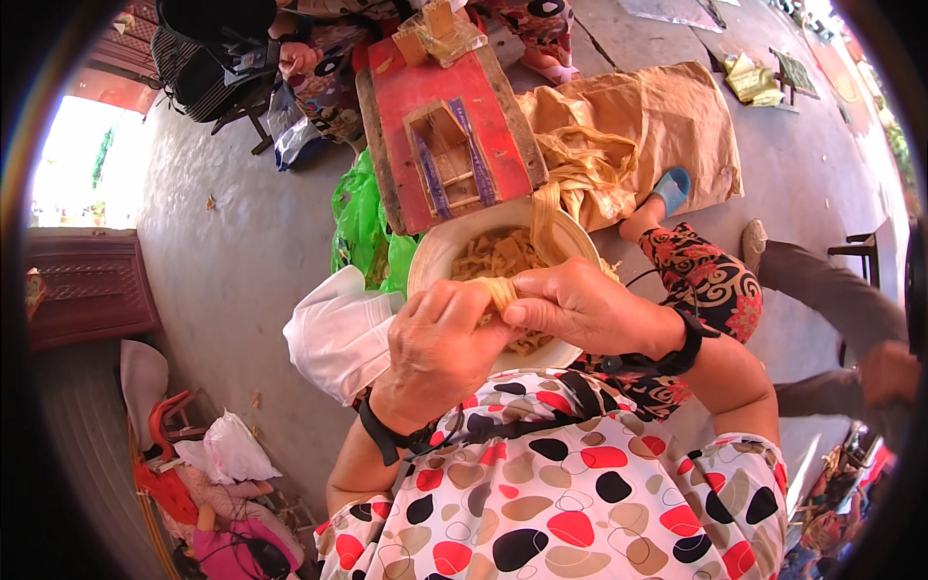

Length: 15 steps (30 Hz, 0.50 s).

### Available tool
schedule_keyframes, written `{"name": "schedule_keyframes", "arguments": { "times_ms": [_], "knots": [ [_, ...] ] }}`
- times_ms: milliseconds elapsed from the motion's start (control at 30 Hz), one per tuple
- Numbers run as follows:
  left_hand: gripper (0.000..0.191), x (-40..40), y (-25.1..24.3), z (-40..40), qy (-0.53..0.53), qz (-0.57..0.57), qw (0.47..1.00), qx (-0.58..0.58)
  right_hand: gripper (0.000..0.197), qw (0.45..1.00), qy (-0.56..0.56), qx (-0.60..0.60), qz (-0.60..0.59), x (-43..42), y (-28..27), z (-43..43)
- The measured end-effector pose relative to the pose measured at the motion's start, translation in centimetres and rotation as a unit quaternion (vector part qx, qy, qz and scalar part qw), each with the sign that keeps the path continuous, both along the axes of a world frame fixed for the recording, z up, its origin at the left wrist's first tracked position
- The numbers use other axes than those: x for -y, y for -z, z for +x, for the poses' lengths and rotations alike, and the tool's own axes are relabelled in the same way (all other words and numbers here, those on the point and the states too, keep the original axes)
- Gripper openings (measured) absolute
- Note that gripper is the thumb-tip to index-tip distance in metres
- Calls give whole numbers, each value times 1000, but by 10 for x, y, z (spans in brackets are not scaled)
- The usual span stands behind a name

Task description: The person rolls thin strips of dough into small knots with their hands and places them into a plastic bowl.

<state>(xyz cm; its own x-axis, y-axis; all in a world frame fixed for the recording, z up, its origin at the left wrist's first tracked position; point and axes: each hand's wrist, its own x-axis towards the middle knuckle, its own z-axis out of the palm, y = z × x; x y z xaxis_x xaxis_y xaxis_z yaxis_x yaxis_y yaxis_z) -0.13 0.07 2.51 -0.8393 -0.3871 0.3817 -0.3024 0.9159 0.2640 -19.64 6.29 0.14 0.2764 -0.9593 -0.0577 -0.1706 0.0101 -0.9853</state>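
My left hand (444, 339) and my right hand (591, 308) meet over a pale basin. Between their fingers is a small roll of pale yellow, pliable sheet (500, 291), gripped from both sides. Beneath them, the basin (433, 267) holds many cut yellowish strips (500, 255), partly hidden by my hands. A longer folded yellow strip (545, 221) hangs over the far rim. Just beyond the basin, a wooden frame (448, 163) with purple-printed strips along its sides lies on a red wooden stool or small table (384, 87).
Brown paper (674, 123) with more yellow sheets (591, 156) lies right of the red surface. A green plastic bag (362, 217) and white cloth (341, 330) flank the basin's left. Another person's hand (297, 59) shows beyond; a trousered person (819, 279) is at right.
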Motion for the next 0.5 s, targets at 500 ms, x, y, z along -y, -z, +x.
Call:
{"name": "schedule_keyframes", "arguments": {
  "times_ms": [500],
  "knots": [
    [10,0,10,6,-133,-71,986,-68,19,883,11,387,266,8,-8,-2]
  ]
}}
